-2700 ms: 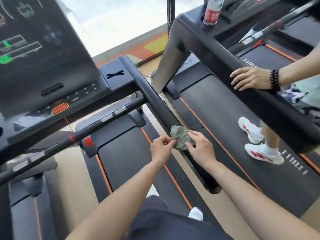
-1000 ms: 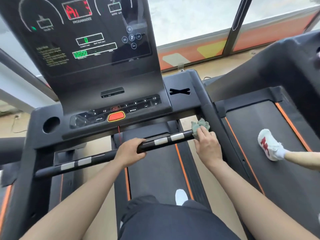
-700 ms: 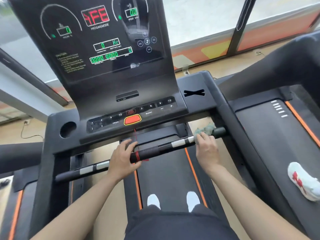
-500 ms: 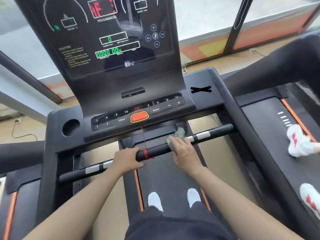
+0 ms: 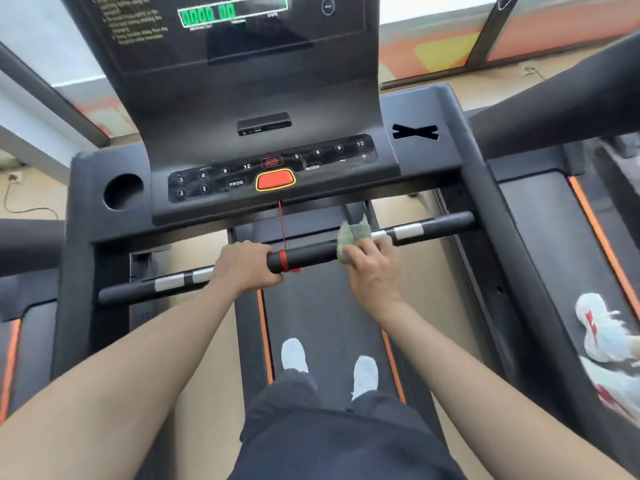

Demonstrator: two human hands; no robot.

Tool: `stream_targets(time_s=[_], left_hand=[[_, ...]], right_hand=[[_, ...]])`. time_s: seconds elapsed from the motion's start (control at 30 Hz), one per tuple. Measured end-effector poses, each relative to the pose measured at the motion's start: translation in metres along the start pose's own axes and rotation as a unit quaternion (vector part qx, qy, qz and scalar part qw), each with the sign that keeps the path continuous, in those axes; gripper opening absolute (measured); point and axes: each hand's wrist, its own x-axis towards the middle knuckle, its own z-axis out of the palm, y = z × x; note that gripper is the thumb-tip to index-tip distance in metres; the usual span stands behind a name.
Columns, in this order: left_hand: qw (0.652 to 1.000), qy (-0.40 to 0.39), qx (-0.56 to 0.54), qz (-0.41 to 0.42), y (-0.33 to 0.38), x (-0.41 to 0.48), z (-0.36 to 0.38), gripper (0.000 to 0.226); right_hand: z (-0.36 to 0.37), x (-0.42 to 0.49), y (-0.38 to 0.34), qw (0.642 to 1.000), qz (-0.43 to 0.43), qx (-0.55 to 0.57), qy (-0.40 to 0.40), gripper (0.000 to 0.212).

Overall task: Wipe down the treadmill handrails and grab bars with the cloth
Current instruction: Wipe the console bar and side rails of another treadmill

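Green-grey, limp and likely light, lay bunched as the cloth (image 5: pixel 353 233) on the grab bar (image 5: pixel 311 254), at 3 o'clock from the red cord (image 5: pixel 281 220); was pressed there by the right hand (image 5: pixel 372 268), fingers curled over it. Gripped the bare bar with the left hand (image 5: pixel 242 265) at 9 o'clock. Best held by its bulk.

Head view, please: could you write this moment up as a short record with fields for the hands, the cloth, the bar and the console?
Left hand: grips the grab bar, left of the red clip.
Right hand: holds the cloth against the bar, right of centre.
Cloth: green, bunched, draped over the bar beside a silver band.
Safety cord: red, runs from the console down to the bar.
Console: red button in the middle, cup holder at left.
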Motion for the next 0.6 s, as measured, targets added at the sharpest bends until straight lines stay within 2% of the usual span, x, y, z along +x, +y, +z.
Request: stream_targets(time_s=[0.07,0.1,0.13,0.17,0.23,0.27,0.3,0.37,0.5,0.6], left_hand=[[1.000,0.000,0.007,0.003,0.000,0.000,0.002,0.035],[1.000,0.003,0.010,0.003,0.000,0.000,0.002,0.035],[1.000,0.008,0.018,0.003,0.000,0.000,0.002,0.035],[1.000,0.012,0.024,0.002,-0.001,0.000,0.002,0.036],[0.999,0.019,0.030,0.000,-0.001,0.001,0.001,0.037],[0.999,0.020,0.034,0.000,0.000,0.001,0.001,0.037],[0.999,0.019,0.037,-0.002,-0.001,0.000,0.001,0.037],[0.999,0.009,0.036,0.000,0.001,-0.001,0.001,0.035],[0.999,-0.003,0.031,-0.009,0.003,-0.006,-0.004,0.034],[0.999,-0.007,0.032,-0.013,0.004,-0.006,-0.005,0.035]], right_hand=[[-0.008,-0.016,0.012,0.990,0.126,0.064,-0.028,0.011],[-0.008,-0.026,0.018,0.971,0.207,0.111,-0.047,0.011],[-0.008,-0.033,0.022,0.937,0.298,0.173,-0.059,0.010],[-0.009,-0.038,0.025,0.881,0.394,0.256,-0.059,0.009],[-0.014,-0.038,0.025,0.715,0.541,0.441,-0.043,0.005],[-0.014,-0.036,0.022,0.631,0.580,0.513,-0.049,0.004],[-0.013,-0.031,0.018,0.568,0.599,0.561,-0.065,0.004],[-0.005,-0.021,0.013,0.492,0.612,0.614,-0.082,0.007],[0.013,0.010,-0.016,0.396,0.608,0.679,-0.113,0.022],[0.016,0.016,-0.035,0.333,0.607,0.709,-0.133,0.026]])
